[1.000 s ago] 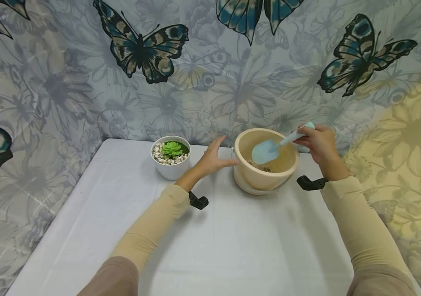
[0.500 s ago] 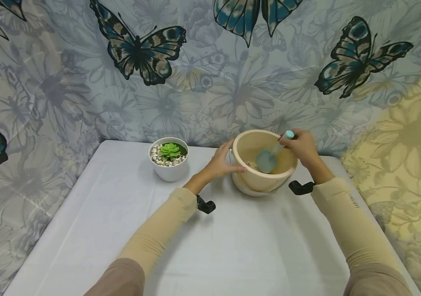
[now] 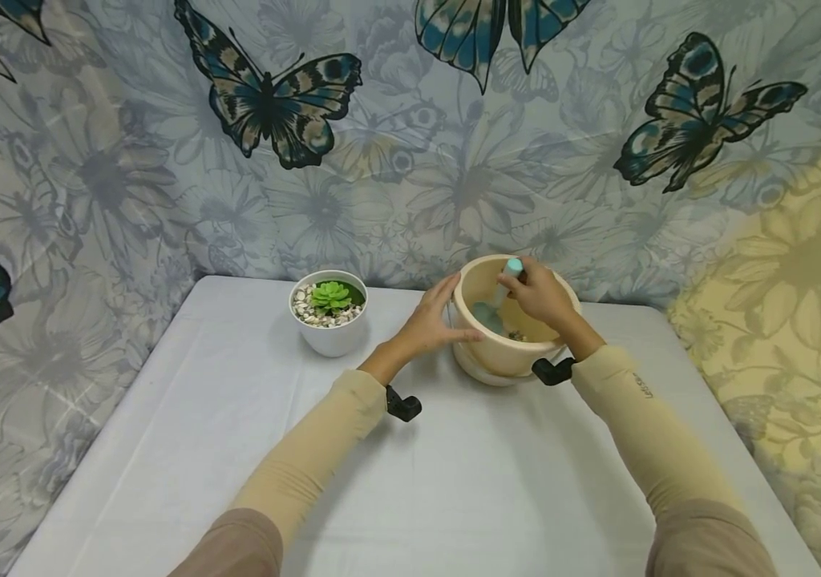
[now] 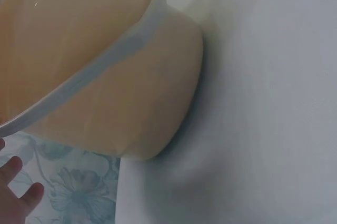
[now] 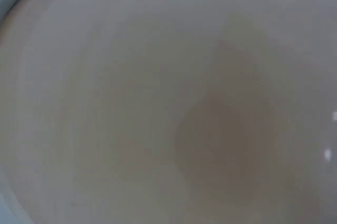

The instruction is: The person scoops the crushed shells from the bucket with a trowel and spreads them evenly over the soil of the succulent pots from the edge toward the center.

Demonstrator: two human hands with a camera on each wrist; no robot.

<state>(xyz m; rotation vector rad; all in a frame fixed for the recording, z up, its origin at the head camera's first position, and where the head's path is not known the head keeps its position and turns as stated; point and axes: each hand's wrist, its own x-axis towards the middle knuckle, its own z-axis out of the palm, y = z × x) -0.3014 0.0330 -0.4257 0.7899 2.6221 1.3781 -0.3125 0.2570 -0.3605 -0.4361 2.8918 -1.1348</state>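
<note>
A beige bucket (image 3: pixel 497 353) with a pale swing handle (image 4: pixel 100 58) stands upright near the table's back edge. My left hand (image 3: pixel 428 320) lies against its left side, fingers spread and fairly straight, thumb across the front just below the rim. In the left wrist view, only a few fingertips show, beside the bucket. My right hand (image 3: pixel 540 295) reaches over the rim and grips the handle of a light blue hand trowel (image 3: pixel 513 268). The trowel's blade (image 3: pixel 486 317) is down inside the bucket, near some small pebbles (image 3: pixel 516 336). Blurred bucket wall (image 5: pixel 158 103) fills the right wrist view.
A white pot (image 3: pixel 331 340) holding a green succulent (image 3: pixel 331 296) and pale stones stands left of the bucket. The white-covered table (image 3: pixel 396 497) extends in front. Behind it hangs a cloth (image 3: pixel 382 200) printed with butterflies and flowers.
My right hand has moved left and lowered the trowel from above the rim into the bucket, its handle now steeper. My left hand has moved right, up against the bucket's side.
</note>
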